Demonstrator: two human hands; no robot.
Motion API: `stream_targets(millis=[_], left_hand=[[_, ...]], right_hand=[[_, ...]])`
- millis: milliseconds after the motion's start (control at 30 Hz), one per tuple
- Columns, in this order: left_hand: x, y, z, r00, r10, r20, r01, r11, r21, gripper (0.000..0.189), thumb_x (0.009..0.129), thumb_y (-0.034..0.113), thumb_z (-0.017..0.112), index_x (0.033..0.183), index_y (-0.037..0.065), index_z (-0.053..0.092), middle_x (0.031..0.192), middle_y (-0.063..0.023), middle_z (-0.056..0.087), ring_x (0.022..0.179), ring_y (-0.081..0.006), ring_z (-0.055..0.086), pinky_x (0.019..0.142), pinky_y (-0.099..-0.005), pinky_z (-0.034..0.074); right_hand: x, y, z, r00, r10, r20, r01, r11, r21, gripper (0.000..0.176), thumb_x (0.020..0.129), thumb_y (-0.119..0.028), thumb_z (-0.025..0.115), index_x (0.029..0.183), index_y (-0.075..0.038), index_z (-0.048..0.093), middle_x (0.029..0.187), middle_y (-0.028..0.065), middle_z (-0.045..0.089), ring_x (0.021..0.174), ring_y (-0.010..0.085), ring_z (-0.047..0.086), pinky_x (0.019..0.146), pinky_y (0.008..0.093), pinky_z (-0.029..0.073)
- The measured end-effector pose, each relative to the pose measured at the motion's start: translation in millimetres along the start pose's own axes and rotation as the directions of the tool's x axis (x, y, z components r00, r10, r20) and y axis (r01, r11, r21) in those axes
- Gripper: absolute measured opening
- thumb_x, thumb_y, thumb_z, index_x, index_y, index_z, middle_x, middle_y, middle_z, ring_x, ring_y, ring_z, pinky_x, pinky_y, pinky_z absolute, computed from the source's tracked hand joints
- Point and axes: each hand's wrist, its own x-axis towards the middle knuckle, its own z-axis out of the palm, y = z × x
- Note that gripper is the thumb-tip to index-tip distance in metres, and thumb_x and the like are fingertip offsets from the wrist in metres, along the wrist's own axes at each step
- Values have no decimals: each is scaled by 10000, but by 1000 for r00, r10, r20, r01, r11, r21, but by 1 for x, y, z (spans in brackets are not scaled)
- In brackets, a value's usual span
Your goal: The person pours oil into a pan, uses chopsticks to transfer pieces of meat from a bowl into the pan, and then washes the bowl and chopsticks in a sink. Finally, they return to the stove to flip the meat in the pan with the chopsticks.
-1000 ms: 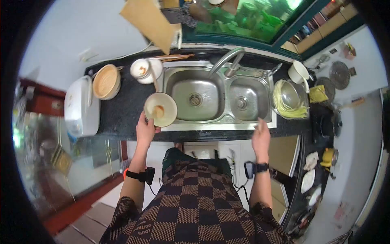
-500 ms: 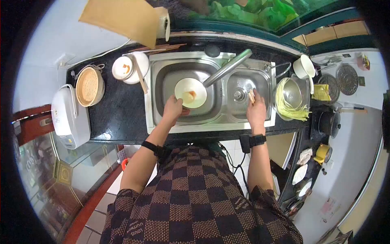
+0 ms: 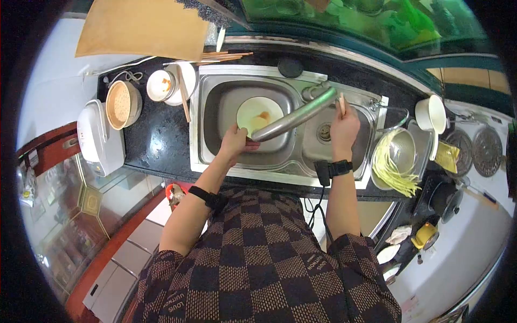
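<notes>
In the left sink basin (image 3: 215,102), my left hand (image 3: 235,141) grips the near-left rim of a white bowl (image 3: 250,110). A reddish-brown stain shows inside it. The end of the metal faucet (image 3: 293,119) overlaps the bowl's near side. My right hand (image 3: 345,129) is closed around a short length of pale, wooden-looking sticks (image 3: 341,101), which stand up past the fingers. It is over the right basin (image 3: 318,148), beside the upper bend of the faucet. Most of what it holds is hidden by the fingers.
Left of the sink are a stained small bowl (image 3: 160,86) on a plate (image 3: 186,81), a woven basket (image 3: 125,105) and a white rice cooker (image 3: 92,140). To the right sit a metal bowl (image 3: 403,148) with long pale-green strips (image 3: 389,167) and a white pot (image 3: 430,114).
My right hand has risen from inside the right basin to beside the faucet's bend. The faucet's end has swung nearer, over the bowl's near side. The camera view has shifted a little.
</notes>
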Motion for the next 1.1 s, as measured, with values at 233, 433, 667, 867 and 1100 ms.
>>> stream_targets(millis=[233,433,667,867,1100], left_hand=[[55,-41,-9,991,113,-66,-107,990,97,461,948,151,580,1350,-55,486,1141,-150,645,929,-217,680,815,-351,564],[31,-11,24,997,12,-78,-19,996,-88,442,953,45,447,1382,-55,412,1128,-222,641,711,-310,706,671,-410,594],[44,-28,18,993,-110,-28,105,984,-142,368,982,109,539,1315,-44,501,1070,-206,683,755,-304,723,657,-405,599],[26,-22,18,953,-287,93,302,901,-312,270,946,213,687,1094,-10,653,1013,-151,683,836,-251,709,699,-406,614],[26,-19,6,972,-235,5,234,968,-87,397,986,225,614,1215,-94,555,1120,-188,648,882,-281,702,658,-443,621]], right_hand=[[32,3,-11,994,66,90,-61,996,-62,332,962,-109,596,1283,-126,679,1070,194,667,928,406,646,798,464,514],[32,10,-12,991,85,103,-82,996,-35,298,1006,-225,585,1251,-93,690,1058,208,678,949,411,647,811,461,506],[32,1,-14,984,129,119,-121,990,-75,300,1012,-241,584,1228,-64,692,1060,227,689,963,416,651,817,460,506],[25,3,-11,988,141,58,-142,990,3,292,998,-218,617,1197,-19,693,1021,234,697,925,417,661,792,450,510],[19,4,-9,994,104,44,-107,990,87,265,980,-205,633,1115,14,698,957,226,683,868,403,655,772,442,502]])
